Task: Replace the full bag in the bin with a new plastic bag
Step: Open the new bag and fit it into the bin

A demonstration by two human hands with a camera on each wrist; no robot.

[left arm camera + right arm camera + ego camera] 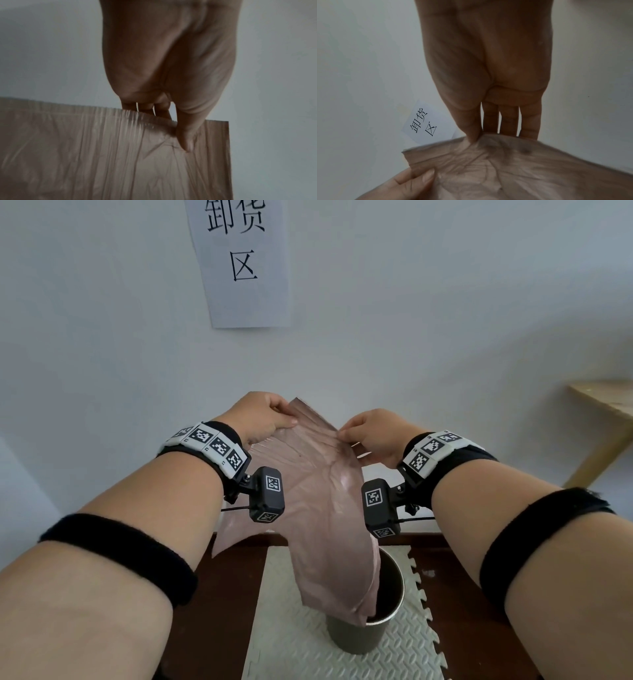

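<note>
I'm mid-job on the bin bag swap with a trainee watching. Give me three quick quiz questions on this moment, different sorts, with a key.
1. True or false: the left hand pinches the bag at its top edge.
2. What hangs over the bin? A) a towel B) the bag C) a lid
3. Fill in: the bin stands on a grey foam ____.

Key: 1 true; 2 B; 3 mat. The right hand pinches the same edge.

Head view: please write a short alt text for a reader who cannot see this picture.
Two bare hands hold a thin pinkish plastic bag by its top edge, the left hand and right hand each pinching it. The bag hangs down over an open round bin on a grey foam mat.
</note>
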